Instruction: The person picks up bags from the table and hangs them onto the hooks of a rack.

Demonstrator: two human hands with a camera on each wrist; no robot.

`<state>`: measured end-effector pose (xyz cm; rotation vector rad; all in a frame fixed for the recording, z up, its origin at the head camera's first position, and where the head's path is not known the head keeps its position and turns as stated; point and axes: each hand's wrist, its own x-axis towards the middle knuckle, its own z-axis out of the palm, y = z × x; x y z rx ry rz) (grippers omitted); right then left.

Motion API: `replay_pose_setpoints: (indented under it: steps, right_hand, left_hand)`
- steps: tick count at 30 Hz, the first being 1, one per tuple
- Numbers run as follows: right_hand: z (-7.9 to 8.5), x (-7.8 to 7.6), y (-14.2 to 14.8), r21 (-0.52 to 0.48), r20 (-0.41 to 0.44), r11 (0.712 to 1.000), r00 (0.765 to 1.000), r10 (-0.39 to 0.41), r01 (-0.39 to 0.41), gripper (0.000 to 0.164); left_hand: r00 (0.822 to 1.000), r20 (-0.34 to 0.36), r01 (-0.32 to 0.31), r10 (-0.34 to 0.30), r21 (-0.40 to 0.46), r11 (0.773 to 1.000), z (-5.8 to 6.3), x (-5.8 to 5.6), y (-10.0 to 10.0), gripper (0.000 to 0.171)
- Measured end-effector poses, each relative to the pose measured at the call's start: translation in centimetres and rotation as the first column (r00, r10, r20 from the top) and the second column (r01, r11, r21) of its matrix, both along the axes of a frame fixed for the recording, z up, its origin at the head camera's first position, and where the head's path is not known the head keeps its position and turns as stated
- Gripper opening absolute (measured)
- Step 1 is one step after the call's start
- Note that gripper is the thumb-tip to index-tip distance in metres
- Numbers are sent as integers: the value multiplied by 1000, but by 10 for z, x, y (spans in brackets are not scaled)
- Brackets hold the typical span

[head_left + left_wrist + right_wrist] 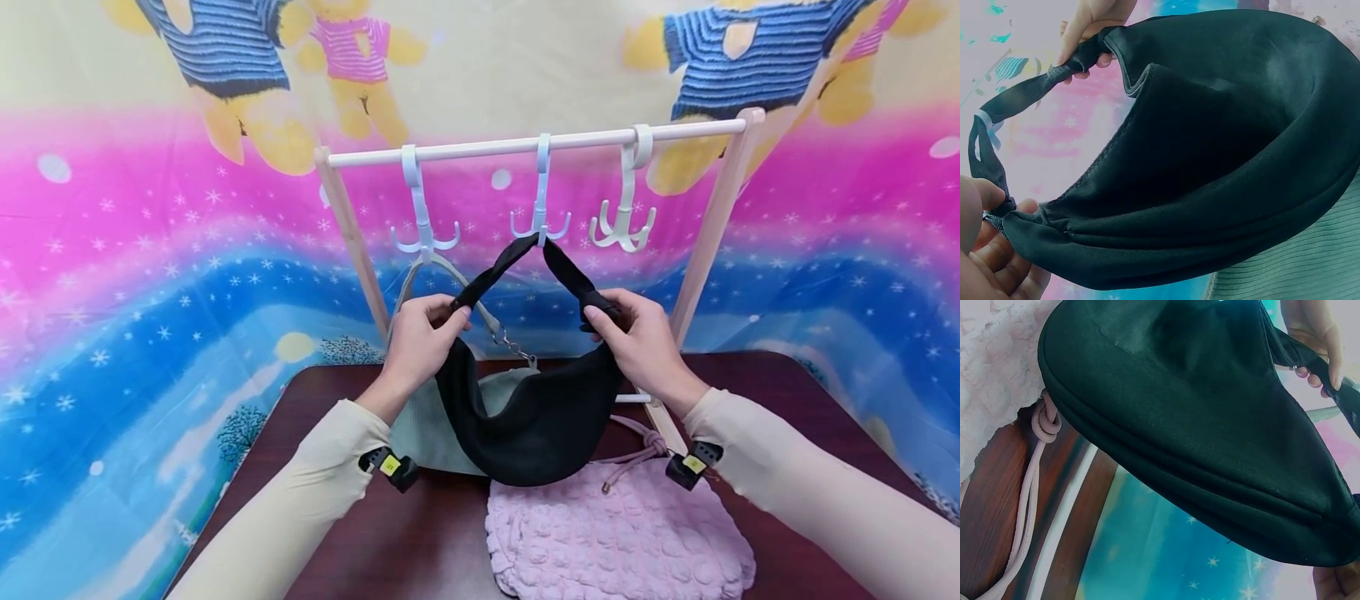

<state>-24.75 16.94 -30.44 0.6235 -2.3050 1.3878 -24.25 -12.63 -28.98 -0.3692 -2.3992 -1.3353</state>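
A black shoulder bag (540,425) hangs tilted open, its strap reaching up to the middle light-blue hook (541,192). My left hand (420,346) pinches the strap at the left, close to where it joins the bag. On the other side my right hand (647,342) grips the strap near its knot. The left wrist view shows the bag's open mouth (1210,137) and thumb and fingers on the strap. In the right wrist view the bag's side (1179,425) hides most of the right hand. Whether the strap sits fully in the hook is unclear.
A wooden rack's white bar (495,150) carries a left hook (420,204) and a right hook (625,200). A grey-green corduroy bag (438,429) hangs from the left hook behind the black one. A pink puffy bag (615,533) lies on the dark table (390,533).
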Motion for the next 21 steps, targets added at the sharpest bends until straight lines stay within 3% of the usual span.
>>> replay_pose_setpoints:
  steps: [21]
  right_hand:
    - [-6,-3,-2,29,-18,1000,1000,2,-2,30]
  left_hand:
    - [999,10,41,-41,30,999,-7,-2,5,18]
